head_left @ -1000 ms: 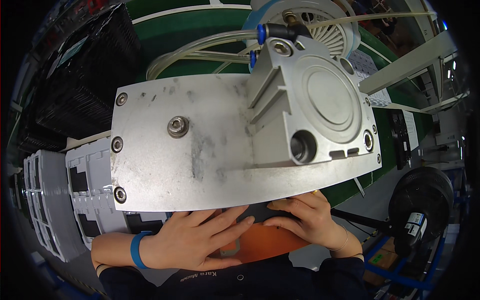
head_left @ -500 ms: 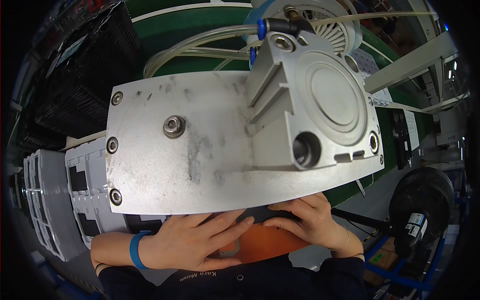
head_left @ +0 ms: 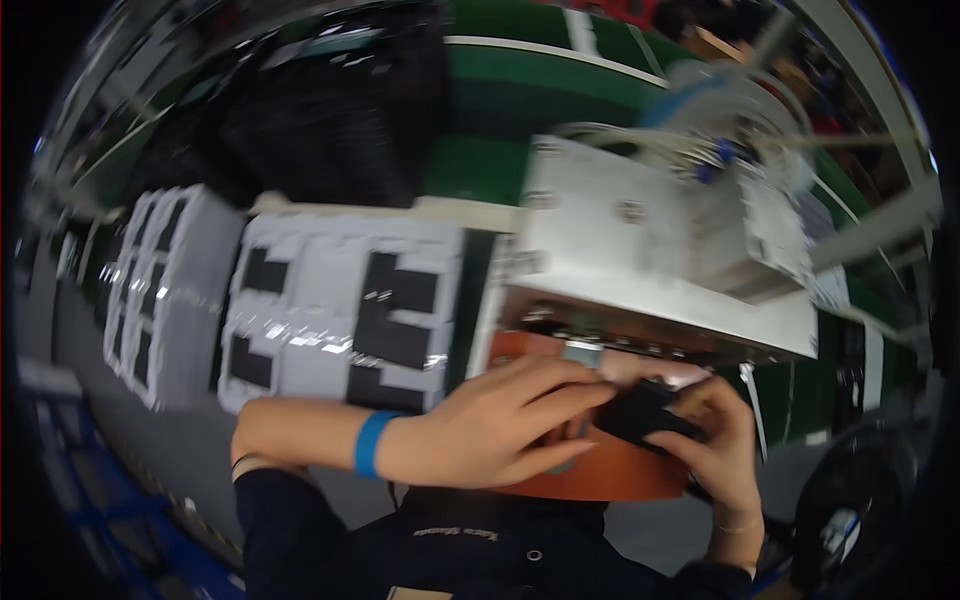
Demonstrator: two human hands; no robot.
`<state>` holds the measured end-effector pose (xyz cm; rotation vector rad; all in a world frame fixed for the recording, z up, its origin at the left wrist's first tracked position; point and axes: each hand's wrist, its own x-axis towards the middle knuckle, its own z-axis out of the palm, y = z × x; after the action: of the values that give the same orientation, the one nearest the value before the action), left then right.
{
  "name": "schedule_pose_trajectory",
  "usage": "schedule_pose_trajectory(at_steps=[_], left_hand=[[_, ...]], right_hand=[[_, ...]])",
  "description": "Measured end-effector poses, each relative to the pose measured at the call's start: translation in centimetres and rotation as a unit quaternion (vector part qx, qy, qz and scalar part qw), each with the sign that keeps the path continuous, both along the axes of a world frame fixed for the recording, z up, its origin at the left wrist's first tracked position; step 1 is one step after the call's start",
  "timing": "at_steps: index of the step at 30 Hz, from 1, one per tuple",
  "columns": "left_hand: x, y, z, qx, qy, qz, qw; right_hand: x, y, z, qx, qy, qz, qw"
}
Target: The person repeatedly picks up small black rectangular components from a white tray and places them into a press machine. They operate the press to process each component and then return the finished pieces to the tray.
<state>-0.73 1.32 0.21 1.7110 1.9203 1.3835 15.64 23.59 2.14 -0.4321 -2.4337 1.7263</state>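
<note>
Right hand [head_left: 708,428] is clamped on a black flat piece [head_left: 642,412] over the orange plate [head_left: 610,478], on the near side of the silver pneumatic fixture [head_left: 650,262], likely to steady it, while left hand [head_left: 515,418] curls by the piece's edge, can't tell if gripping.

A green-topped workbench [head_left: 482,168] stretches above a plain grey floor [head_left: 185,432], with a blue metal frame [head_left: 90,515] at lower left and a pale, slanting beam [head_left: 878,234] at right.
</note>
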Motion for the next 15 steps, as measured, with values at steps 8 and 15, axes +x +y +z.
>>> schedule_pose_trajectory(at_steps=[8, 15], left_hand=[[1.2, -0.2, 1.5, -0.079, -0.426, -0.032, 0.901], [0.3, -2.6, 1.1, -0.102, -0.436, 0.008, 0.894]], right_hand=[[-3.2, -3.1, 3.2, -0.091, 0.002, 0.015, 0.996], [-1.1, -3.8, 3.0, -0.089, 0.072, -0.070, 0.991]])
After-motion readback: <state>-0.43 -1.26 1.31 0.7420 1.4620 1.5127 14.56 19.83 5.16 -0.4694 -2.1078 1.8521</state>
